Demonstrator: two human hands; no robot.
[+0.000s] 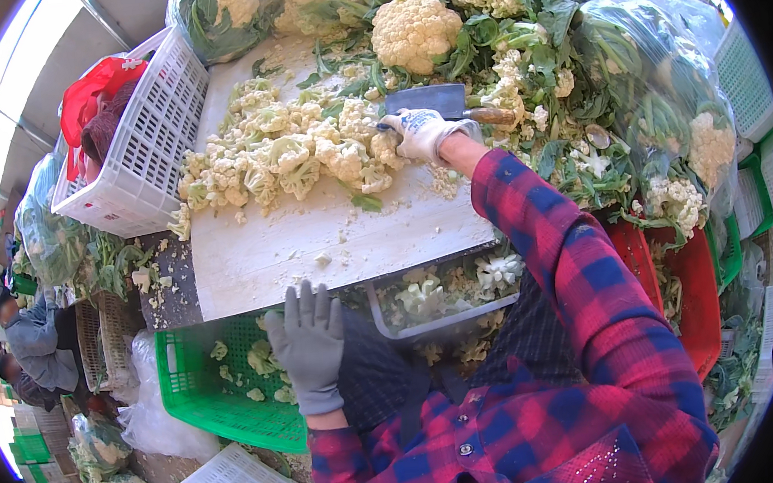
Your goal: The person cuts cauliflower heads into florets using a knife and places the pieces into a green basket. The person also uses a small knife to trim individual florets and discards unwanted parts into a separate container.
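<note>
My right hand (422, 133), in a white glove, reaches to the right end of a heap of cauliflower florets (297, 146) on a white board (333, 252). Its fingers touch the florets. A cleaver with a wooden handle (424, 101) lies just beyond it, its blade partly behind the fingers; whether the hand holds any of it cannot be made out. My left hand (309, 343), in a grey glove, is held flat with fingers spread near the board's front edge, above a green plastic crate (237, 417) with a few florets. It holds nothing.
Whole cauliflowers (415, 31) and leaves are piled behind and right of the board. A white crate (147, 138) with a red bag stands at its left. A bin of trimmings (427, 327) is below the front edge, red crates (694, 306) at right. Two people (37, 340) are far left.
</note>
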